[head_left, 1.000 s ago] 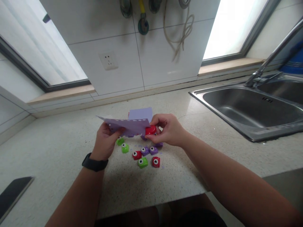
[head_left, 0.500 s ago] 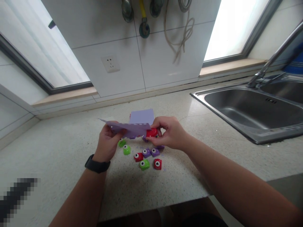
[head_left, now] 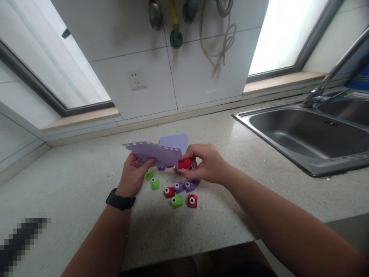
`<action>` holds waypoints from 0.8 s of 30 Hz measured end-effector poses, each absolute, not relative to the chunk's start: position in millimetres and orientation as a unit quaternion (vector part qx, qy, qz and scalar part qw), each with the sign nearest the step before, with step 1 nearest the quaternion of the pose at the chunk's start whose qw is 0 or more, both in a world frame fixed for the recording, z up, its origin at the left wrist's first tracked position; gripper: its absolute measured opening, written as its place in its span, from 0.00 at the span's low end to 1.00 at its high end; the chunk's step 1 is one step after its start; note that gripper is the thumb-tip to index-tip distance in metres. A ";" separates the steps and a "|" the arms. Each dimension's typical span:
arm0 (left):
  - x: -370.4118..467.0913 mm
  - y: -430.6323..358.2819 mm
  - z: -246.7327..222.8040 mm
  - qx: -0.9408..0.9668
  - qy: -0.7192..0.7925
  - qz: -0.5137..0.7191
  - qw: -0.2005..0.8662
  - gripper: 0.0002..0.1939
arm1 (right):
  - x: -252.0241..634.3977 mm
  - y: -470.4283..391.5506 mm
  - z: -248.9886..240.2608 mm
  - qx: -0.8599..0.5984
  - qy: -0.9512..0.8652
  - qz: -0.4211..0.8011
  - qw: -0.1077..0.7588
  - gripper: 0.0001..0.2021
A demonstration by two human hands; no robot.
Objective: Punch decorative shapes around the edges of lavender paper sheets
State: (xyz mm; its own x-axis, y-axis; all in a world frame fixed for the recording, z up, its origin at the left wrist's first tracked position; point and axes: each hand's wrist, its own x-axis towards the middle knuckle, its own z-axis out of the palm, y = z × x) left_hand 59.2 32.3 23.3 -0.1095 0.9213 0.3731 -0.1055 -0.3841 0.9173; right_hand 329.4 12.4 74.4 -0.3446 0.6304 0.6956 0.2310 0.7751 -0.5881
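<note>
My left hand (head_left: 135,171) grips a purple sheet of paper (head_left: 155,153) with small holes punched along its edges. At the sheet's right end, my right hand (head_left: 206,163) holds a red punch (head_left: 185,164) between thumb and fingers, against the paper's edge. Beneath the hands, several small punches lie on the counter: a green one (head_left: 155,183), another green one (head_left: 176,201), a red one (head_left: 192,201), a red one (head_left: 169,192) and purple ones (head_left: 189,186). More purple paper (head_left: 173,140) lies behind the held sheet, which partly hides it.
A steel sink (head_left: 291,132) with a faucet (head_left: 314,94) is set into the speckled counter (head_left: 72,184) at the right. Tiled wall with a socket (head_left: 135,79), pipes and a loose cord rises behind. Small purple paper bits lie around the punches.
The purple sheet has tilted so more of its face and punched far edge shows. The right hand and red punch have stayed nearly in place.
</note>
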 end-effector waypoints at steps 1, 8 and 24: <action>59.0 32.2 23.1 0.532 0.384 0.638 0.404 0.21 | 329.3 12.5 74.3 -0.271 -0.796 0.198 0.504 0.11; 60.1 30.4 25.8 0.526 0.396 0.634 0.405 0.25 | 329.5 17.2 70.3 -0.280 -0.790 0.195 0.510 0.12; 55.9 41.7 26.2 0.513 0.411 0.650 0.381 0.28 | 338.0 53.6 46.4 -0.445 -0.666 0.321 0.506 0.19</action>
State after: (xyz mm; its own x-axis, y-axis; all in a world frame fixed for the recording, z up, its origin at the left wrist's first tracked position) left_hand 55.9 41.7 26.2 -0.1835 0.9171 0.3539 -0.0739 -0.3718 0.9254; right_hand 338.0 53.6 46.4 -0.0915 0.9168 0.3886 0.2673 0.3986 -0.8773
